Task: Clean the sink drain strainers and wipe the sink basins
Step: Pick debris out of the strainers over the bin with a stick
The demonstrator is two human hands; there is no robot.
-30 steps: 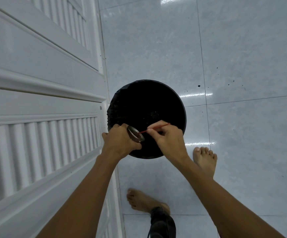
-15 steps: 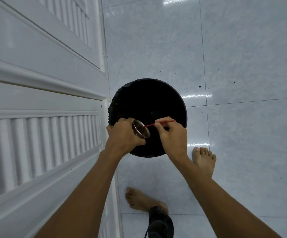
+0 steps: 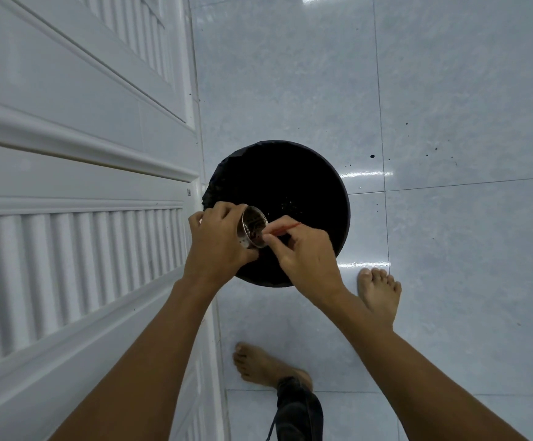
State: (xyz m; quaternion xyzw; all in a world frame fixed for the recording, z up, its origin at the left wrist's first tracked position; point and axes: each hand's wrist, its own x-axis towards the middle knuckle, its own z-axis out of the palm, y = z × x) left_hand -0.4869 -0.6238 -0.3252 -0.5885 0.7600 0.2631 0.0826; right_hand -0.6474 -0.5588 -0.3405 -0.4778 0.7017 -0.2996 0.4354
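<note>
My left hand point(image 3: 219, 241) grips a small round metal drain strainer point(image 3: 253, 226), tilted with its open side facing right, above a black-lined trash bin point(image 3: 312, 192). Dark debris shows inside the strainer. My right hand point(image 3: 303, 253) pinches a thin red stick point(image 3: 285, 229) whose tip reaches into the strainer. Both hands hover over the bin's near-left part. No sink is in view.
A white panelled door or cabinet front point(image 3: 77, 186) with louvred slats fills the left side, right next to the bin. Glossy pale floor tiles point(image 3: 449, 106) spread to the right, with small dark specks. My bare feet point(image 3: 379, 291) stand just behind the bin.
Both hands stay over the bin. The strainer has turned so more of its inside faces up and right, and the right hand has worked the red stick deeper into it.
</note>
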